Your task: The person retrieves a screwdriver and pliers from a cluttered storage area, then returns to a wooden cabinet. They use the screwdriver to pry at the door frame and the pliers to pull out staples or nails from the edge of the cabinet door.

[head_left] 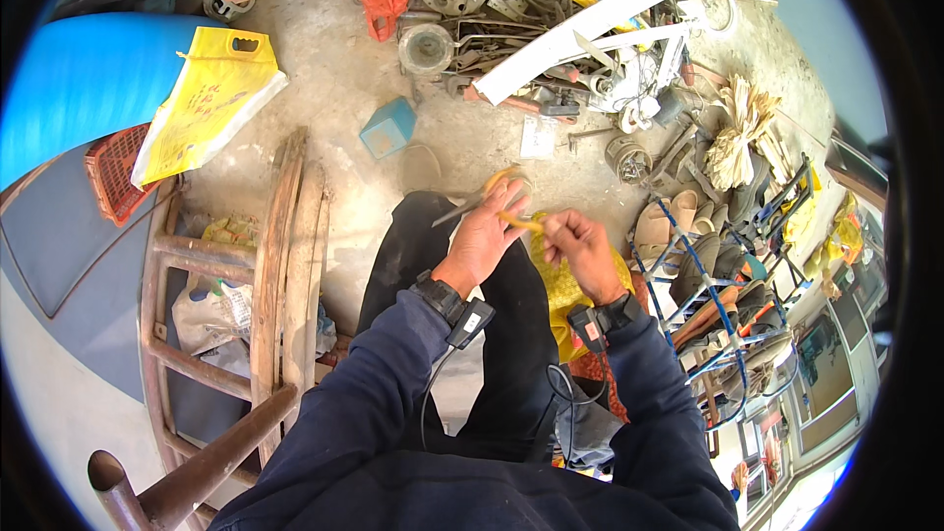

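Above my knees, my left hand [482,238] is turned palm up with its fingers curled round a blurred yellow-orange loop [503,175]. A thin grey pointed piece [454,213] sticks out to the left of that hand; I cannot tell whether it belongs to the loop. Just to the right, my right hand [582,242] is closed, pinching the end of a yellow strip [521,222] that reaches across to the left fingers. Whether strip and loop are one piece is unclear. Under the right wrist lies a yellow mesh bag [559,287].
A wooden ladder-like frame [205,254] and a brown metal pipe [211,457] stand at the left. Ahead on the concrete are a blue-green container [387,128], a metal scrap heap [472,0] and a long white strip [605,28]. A blue rack [726,320] with shoes is at the right.
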Motion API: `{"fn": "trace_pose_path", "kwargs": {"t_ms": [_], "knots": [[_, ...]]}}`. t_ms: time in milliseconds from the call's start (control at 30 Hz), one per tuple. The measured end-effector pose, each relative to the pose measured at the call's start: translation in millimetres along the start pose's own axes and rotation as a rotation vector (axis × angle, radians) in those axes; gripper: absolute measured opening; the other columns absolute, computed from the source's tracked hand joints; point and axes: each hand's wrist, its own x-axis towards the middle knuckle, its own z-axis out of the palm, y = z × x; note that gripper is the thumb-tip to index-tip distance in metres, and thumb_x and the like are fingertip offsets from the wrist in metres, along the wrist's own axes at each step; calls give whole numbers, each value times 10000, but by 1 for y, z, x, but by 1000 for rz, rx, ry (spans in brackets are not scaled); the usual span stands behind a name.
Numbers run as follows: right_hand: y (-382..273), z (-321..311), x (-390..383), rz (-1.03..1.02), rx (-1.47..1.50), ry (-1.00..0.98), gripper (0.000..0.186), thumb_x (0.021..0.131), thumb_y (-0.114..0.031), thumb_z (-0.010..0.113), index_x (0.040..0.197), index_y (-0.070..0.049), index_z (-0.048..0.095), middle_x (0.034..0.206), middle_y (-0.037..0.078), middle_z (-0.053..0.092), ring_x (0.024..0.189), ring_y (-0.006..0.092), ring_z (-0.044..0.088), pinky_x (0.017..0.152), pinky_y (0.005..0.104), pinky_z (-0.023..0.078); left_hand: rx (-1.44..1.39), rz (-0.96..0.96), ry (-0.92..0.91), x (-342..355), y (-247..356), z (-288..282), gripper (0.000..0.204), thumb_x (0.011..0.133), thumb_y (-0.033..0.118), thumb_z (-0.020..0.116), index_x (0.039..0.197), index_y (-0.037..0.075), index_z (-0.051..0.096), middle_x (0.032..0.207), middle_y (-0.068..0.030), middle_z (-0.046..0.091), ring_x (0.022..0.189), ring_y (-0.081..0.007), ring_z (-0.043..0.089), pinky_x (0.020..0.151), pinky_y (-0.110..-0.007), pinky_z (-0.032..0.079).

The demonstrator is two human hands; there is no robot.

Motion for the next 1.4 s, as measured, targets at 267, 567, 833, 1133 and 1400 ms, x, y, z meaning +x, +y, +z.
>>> {"fn": "trace_pose_path", "kwargs": {"t_ms": [267,567,833,1133,1400], "knots": [[8,26,-2,64,-64,-242,152,1020,-129,571,1091,3,588,819,31,623,661,83,596,583,234,493,-114,60,47,1,8,-16,497,958,219,585,1414,117,418,1496,-53,429,1418,-226,363,1170,-469,302],[3,48,-5,118,72,-300,173,1005,-114,597,1132,-8,547,842,50,624,686,116,632,585,247,518,-117,137,-24,-1,9,-4,330,925,115,560,1241,173,486,1377,-49,530,1331,-217,454,1158,-445,315],[-17,6,37,133,-336,-233,194,1013,-156,574,1107,13,593,878,83,689,740,129,666,590,238,527,-56,116,271,5,1,-15,81,967,164,544,919,99,541,820,-41,586,834,-215,616,913,-424,484],[5,-7,206,44,204,18,637,966,-375,645,1465,-44,426,1378,75,532,1265,212,515,949,382,500,-41,66,345,7,2,-13,129,978,203,564,1013,80,560,737,-35,515,738,-206,553,811,-419,511],[-5,24,258,38,394,44,417,987,-359,633,1279,-79,534,1203,38,629,1100,173,605,903,358,516,-5,14,320,7,13,-9,134,970,204,568,1030,85,557,734,-37,512,739,-207,552,832,-430,513]]}}
